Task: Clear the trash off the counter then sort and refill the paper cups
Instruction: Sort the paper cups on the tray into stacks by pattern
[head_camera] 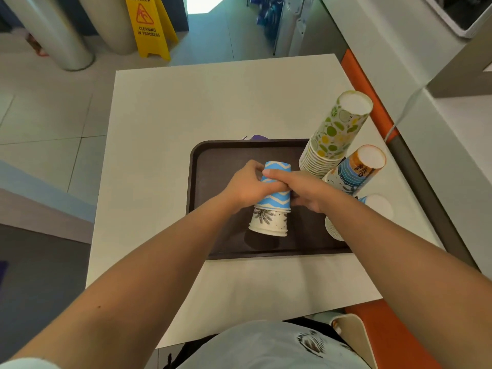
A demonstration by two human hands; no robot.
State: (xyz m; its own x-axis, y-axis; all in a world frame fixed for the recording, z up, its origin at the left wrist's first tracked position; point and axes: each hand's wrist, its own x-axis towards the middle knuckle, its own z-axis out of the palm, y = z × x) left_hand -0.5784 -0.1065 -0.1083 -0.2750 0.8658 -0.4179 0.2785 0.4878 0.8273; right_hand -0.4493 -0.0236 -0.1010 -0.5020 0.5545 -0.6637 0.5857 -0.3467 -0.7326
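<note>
Both hands meet over a dark brown tray point(213, 235) that lies on the white counter point(173, 107). The left hand point(246, 186) wraps its fingers round a blue zigzag paper cup point(275, 198), upside down, which sits as the top of a short stack; the right hand point(303, 190) lays its fingers across the same cup from the other side, thumb below. Under it, a white cup with a dark palm print point(269, 222) forms the bottom of the stack, its rim on the tray. At the tray's right edge stands a tall inverted stack of lime-patterned cups point(338, 129), just beside a shorter stack topped by an orange and blue cup point(356, 169). A third low stack of white cups point(376, 206) sits partly hidden behind the right forearm. A yellow wet-floor sign point(149, 25) stands on the floor beyond.
</note>
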